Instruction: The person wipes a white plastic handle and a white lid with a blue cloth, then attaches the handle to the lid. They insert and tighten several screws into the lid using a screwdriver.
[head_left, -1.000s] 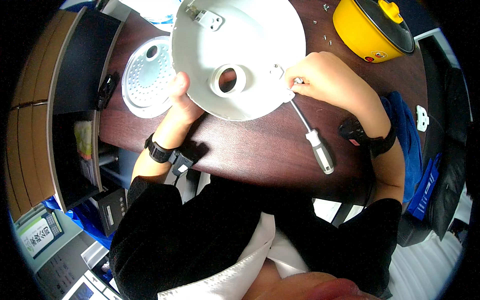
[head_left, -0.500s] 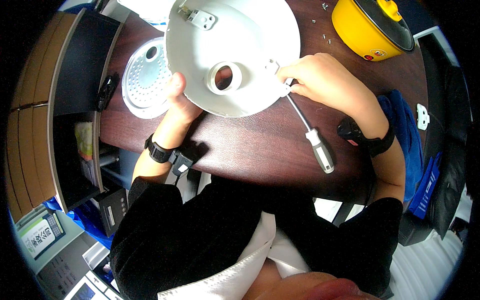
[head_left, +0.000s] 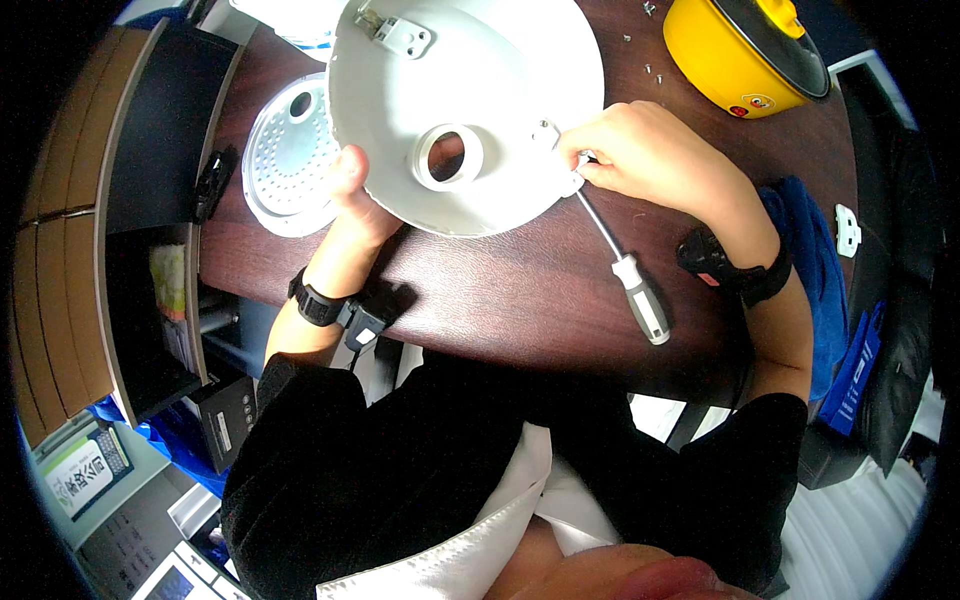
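A grey-handled metal screwdriver (head_left: 641,302) lies toward the near edge of the dark-brown counter (head_left: 500,290). Over its middle is a round white plastic shell (head_left: 500,85) — left hand (head_left: 362,205) curled around its left rim, right hand (head_left: 630,150) pinching a small pale piece (head_left: 588,158) at the right. Farther, a round yellow pot (head_left: 715,60).

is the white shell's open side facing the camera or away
Facing the camera: the hollow inside of the white shell shows, with a round collar in it.

Disc (head_left: 285,165) left of shell (head_left: 490,95); screwdriver (head_left: 628,275) right, nearer; screws (head_left: 648,69) on table (head_left: 500,290) between shell and pot (head_left: 715,60).
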